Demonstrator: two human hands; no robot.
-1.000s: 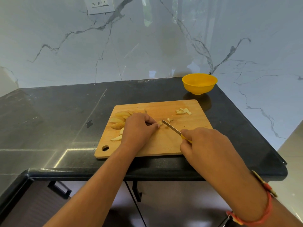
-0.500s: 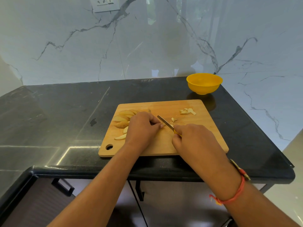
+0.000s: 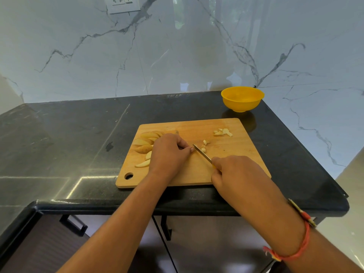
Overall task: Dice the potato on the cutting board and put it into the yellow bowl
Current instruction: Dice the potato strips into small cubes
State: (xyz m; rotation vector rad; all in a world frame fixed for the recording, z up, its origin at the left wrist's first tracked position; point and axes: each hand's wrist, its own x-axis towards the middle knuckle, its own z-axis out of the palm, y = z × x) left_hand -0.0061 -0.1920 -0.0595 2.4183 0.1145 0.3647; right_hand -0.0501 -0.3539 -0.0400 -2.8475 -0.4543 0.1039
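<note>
**Dicing on a black stone counter**

A rectangular wooden cutting board lies on the glossy black counter below white marble walls. A round yellow plastic bowl stands beyond the board's far-right corner. Pale potato wedges lie on its left side. The right hand wraps its fingers round a steel knife. The left hand curls its fingers down, hiding what they hold.

the left hand hides whatever it pins; the right hand hides most of the knife handle; the top edge crops the socket.
</note>
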